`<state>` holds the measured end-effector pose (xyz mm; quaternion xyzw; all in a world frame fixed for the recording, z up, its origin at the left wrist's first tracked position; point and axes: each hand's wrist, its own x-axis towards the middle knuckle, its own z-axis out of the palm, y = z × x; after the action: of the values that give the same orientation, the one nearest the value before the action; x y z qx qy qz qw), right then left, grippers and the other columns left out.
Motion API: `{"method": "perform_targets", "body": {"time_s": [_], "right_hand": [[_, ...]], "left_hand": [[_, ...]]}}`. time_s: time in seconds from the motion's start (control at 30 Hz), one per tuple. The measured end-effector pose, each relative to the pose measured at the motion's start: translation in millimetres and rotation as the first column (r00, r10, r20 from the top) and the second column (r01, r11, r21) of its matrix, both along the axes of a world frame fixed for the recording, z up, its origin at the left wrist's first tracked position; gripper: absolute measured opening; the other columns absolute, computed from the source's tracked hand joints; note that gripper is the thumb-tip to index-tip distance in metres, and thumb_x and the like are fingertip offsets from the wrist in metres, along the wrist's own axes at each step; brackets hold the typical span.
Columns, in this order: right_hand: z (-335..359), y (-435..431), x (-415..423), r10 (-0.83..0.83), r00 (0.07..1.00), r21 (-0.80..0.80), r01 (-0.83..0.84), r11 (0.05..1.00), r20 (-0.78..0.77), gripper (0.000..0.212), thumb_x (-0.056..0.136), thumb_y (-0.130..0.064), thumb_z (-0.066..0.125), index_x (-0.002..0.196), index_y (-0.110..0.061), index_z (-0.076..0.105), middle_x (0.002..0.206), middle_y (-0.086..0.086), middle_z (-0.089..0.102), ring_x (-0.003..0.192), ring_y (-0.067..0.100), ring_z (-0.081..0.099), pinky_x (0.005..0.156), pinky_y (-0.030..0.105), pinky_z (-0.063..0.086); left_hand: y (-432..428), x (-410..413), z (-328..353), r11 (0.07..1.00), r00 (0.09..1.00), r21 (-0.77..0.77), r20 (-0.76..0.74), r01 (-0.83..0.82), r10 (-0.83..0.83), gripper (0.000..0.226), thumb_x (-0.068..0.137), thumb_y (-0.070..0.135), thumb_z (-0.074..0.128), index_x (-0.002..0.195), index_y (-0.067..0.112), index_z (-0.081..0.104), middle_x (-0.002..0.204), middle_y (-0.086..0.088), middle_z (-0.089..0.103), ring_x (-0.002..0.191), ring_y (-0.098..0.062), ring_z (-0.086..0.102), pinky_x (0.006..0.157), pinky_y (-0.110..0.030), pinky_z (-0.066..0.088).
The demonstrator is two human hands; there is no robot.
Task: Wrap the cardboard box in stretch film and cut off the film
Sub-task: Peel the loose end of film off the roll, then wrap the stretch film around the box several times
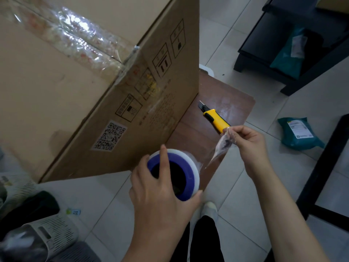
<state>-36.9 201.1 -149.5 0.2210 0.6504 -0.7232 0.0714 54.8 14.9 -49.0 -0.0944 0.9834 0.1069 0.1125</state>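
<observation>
1. Two hands busy; left hand (160,188) grips film roll (176,173) at box's (85,82) near bottom corner
2. right hand (247,142) pinches loose film end (224,144), stretched off roll
3. knife (214,118) lies on table (232,103) beside box

Left hand (160,190) low and central, palm down, forearm bare, reaching in from the near edge. Fingers curled around a roll, index finger (164,159) stretched straight across its top, thumb pressed against its near right side. Right hand (249,144) raised to the right and slightly farther, wrist bent, thumb and fingertips pinched together on bunched film. Bare right forearm running back to the near right corner.
</observation>
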Motion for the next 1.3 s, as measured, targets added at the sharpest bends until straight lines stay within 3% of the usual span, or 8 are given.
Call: {"method": "perform_targets", "body": {"time_s": [0.3,0.43,0.57,0.63,0.73,0.87,1.1,1.3], "right_hand": [[7,-33,-14,-0.032,0.999,-0.033,0.032,0.999,0.008,0.023,0.087,0.001,0.065,0.070,-0.015,0.067,0.054,-0.015,0.070,0.055,-0.005,0.063,0.058,0.010,0.048],[11,-30,-16,-0.067,0.998,0.026,0.067,0.997,0.013,0.022,0.087,-0.006,0.068,0.069,-0.020,0.068,0.054,-0.008,0.062,0.053,0.005,0.054,0.054,0.019,0.045],[10,-26,-17,-0.047,0.999,0.201,0.046,0.978,-0.001,0.017,0.081,-0.028,0.073,0.064,-0.033,0.069,0.065,-0.016,0.062,0.074,0.017,0.056,0.074,0.040,0.046],[13,-24,-15,0.053,0.997,0.446,-0.020,0.895,-0.062,0.009,0.077,-0.036,0.070,0.068,-0.037,0.068,0.083,-0.020,0.062,0.095,0.018,0.056,0.090,0.046,0.042],[20,-18,-16,0.200,0.974,0.692,-0.070,0.719,-0.109,0.004,0.082,-0.022,0.071,0.083,-0.025,0.074,0.099,-0.007,0.061,0.094,0.011,0.044,0.076,0.032,0.034],[24,-21,-19,0.162,0.980,0.499,-0.084,0.862,-0.116,0.019,0.081,-0.023,0.073,0.070,-0.038,0.067,0.082,-0.014,0.058,0.062,0.003,0.043,0.065,0.031,0.037],[16,-38,-30,0.038,0.998,0.348,-0.016,0.937,-0.055,0.018,0.082,-0.017,0.071,0.070,-0.030,0.072,0.052,-0.017,0.062,0.052,0.002,0.055,0.060,0.027,0.045],[13,-56,-45,-0.009,0.996,0.297,0.035,0.954,-0.090,0.010,0.084,-0.016,0.070,0.075,-0.014,0.074,0.066,0.001,0.069,0.066,0.018,0.064,0.067,0.042,0.055]], "left_hand": [[-15,12,5,0.993,0.985,-0.028,0.129,-0.113,0.116,0.115,0.051,0.073,0.061,0.142,0.006,0.038,0.121,-0.027,0.052,0.104,-0.046,0.055,0.078,-0.050,0.052],[-16,5,34,0.986,0.946,-0.098,0.309,0.135,-0.099,0.118,0.068,0.076,0.054,0.151,0.019,-0.008,0.150,-0.025,0.024,0.134,-0.040,0.035,0.100,-0.045,0.042],[-23,-12,53,0.889,0.872,-0.074,0.248,0.452,-0.423,0.127,0.038,0.064,0.083,0.144,0.012,0.036,0.138,-0.027,0.049,0.124,-0.045,0.051,0.088,-0.048,0.051],[-18,-30,49,0.786,0.783,-0.160,0.327,0.598,-0.529,0.135,0.044,0.053,0.087,0.151,0.013,0.015,0.153,-0.033,0.018,0.143,-0.045,0.016,0.104,-0.058,0.033],[-23,-47,32,0.740,0.708,-0.115,0.416,0.663,-0.570,0.133,0.073,0.043,0.075,0.136,0.024,-0.041,0.153,-0.013,-0.034,0.138,-0.032,-0.036,0.114,-0.055,-0.009],[-41,-47,24,0.748,0.690,0.070,0.338,0.660,-0.640,0.129,0.071,0.046,0.072,0.141,0.027,-0.034,0.155,0.003,0.001,0.146,-0.021,-0.002,0.120,-0.046,0.005],[-51,-16,21,0.834,0.800,0.030,0.265,0.552,-0.539,0.102,0.070,0.073,0.051,0.145,0.040,-0.009,0.146,-0.013,0.022,0.131,-0.033,0.031,0.102,-0.040,0.039],[-51,0,26,0.940,0.873,-0.132,0.429,0.315,-0.232,0.112,0.067,0.089,0.032,0.144,0.030,-0.024,0.150,-0.009,0.013,0.134,-0.031,0.026,0.104,-0.035,0.037]]}}
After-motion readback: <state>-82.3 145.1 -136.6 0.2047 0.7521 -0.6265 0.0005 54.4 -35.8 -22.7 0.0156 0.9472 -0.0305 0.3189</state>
